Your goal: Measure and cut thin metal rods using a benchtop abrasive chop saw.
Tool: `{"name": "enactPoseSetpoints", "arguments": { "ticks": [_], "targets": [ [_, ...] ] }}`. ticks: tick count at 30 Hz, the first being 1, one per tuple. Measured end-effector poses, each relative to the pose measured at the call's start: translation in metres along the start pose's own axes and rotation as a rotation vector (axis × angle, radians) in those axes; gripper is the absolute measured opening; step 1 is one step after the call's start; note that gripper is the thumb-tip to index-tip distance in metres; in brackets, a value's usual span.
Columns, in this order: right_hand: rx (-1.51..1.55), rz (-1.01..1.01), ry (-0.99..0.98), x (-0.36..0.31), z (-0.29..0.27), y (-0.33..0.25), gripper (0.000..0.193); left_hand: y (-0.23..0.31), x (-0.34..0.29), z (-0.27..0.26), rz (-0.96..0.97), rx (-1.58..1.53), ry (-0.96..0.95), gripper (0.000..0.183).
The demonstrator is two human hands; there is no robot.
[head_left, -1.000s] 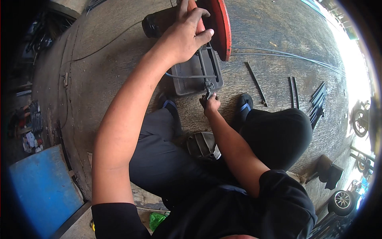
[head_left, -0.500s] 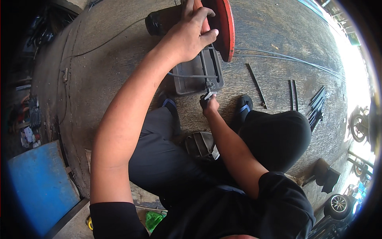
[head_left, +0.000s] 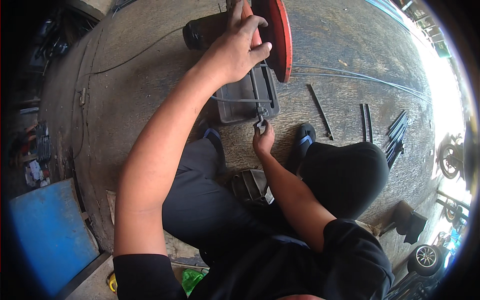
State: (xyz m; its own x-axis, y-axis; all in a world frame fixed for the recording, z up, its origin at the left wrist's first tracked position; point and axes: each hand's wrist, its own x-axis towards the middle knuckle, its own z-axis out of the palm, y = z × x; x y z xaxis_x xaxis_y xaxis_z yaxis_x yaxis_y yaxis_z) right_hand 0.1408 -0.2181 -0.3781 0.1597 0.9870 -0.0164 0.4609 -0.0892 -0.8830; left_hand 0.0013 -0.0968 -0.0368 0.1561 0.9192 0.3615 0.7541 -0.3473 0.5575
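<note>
A chop saw with a dark base (head_left: 232,107), a round red blade guard (head_left: 286,45) and a dark cylindrical motor (head_left: 197,32) stands on the ground in front of me. My left hand (head_left: 242,45) reaches over it, its fingers wrapped round the red handle bar (head_left: 251,25) beside the guard. At the near end of the base, my right hand (head_left: 264,139) pinches the small metal crank (head_left: 260,124) on the end of the clamp screw (head_left: 255,85). The top of the saw is cut off by the picture's upper edge.
A dark bar (head_left: 320,111) lies right of the saw, with two shorter bars (head_left: 367,122) and a bundle of bars (head_left: 397,125) beyond. Long thin rods (head_left: 360,76) run off rightward. A cable (head_left: 135,54) trails left. A blue panel (head_left: 55,235) is at lower left.
My right hand has turned at the crank, and the crank's angle differs. My left hand keeps its hold on the red handle bar. The whole view has shifted slightly.
</note>
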Motion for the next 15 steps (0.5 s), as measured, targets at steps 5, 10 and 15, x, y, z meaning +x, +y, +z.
{"name": "enactPoseSetpoints", "arguments": {
  "ticks": [5, 10, 15],
  "targets": [
    [-0.238, -0.120, 0.008, 0.009, -0.003, -0.017, 0.038, 0.000, 0.000, 0.001, 0.029, -0.002, 0.034, 0.043],
    [-0.174, 0.160, -0.091, 0.024, 0.003, -0.004, 0.042, -0.003, 0.001, 0.004, 0.066, 0.034, 0.073, 0.043],
    [0.499, 0.721, -0.245, 0.052, 0.011, 0.032, 0.040, 0.001, 0.001, 0.001, 0.023, 0.044, 0.023, 0.043]
  ]
}}
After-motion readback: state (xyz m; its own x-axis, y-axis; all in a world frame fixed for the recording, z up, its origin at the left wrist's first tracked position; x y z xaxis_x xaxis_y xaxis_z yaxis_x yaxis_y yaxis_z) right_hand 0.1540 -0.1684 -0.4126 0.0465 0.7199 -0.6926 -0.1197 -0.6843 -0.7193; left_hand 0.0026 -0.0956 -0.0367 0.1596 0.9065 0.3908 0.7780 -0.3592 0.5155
